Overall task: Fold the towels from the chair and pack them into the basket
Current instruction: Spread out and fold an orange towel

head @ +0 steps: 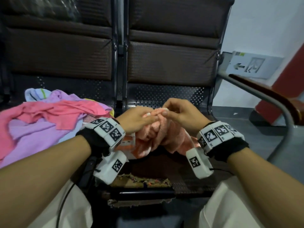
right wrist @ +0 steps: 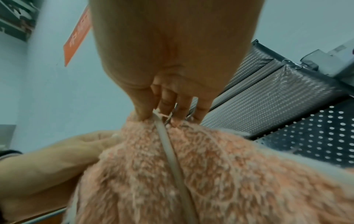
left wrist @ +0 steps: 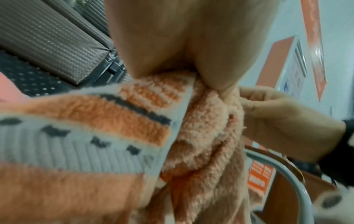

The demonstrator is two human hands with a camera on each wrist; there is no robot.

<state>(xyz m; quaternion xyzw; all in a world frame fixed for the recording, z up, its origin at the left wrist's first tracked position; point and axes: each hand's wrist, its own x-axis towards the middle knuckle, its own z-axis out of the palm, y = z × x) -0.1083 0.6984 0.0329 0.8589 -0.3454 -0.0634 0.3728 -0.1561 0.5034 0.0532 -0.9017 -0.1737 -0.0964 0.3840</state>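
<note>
The peach towel (head: 158, 134) is hanging bunched over the front of the right-hand chair seat (head: 164, 96), its upper edge gathered up where the two hands are meeting and the rest drooping below them. In the left wrist view it is showing a band of orange, pale grey and dark dashes; in the right wrist view a pale hem strip is running down through the fluffy pile from the fingertips.

The left hand (head: 138, 119) is pinching the top edge between thumb and fingers, the cloth falling straight down from that pinch. The right hand (head: 182, 113) is nipping the same edge just beside it — thumb against curled fingers, right on the hem. The two hands are nearly touching.

A loose heap of pink and lilac towels (head: 41, 119) is lying on the seat to the left, well apart from both hands — a pale blue one peeking out behind.
</note>
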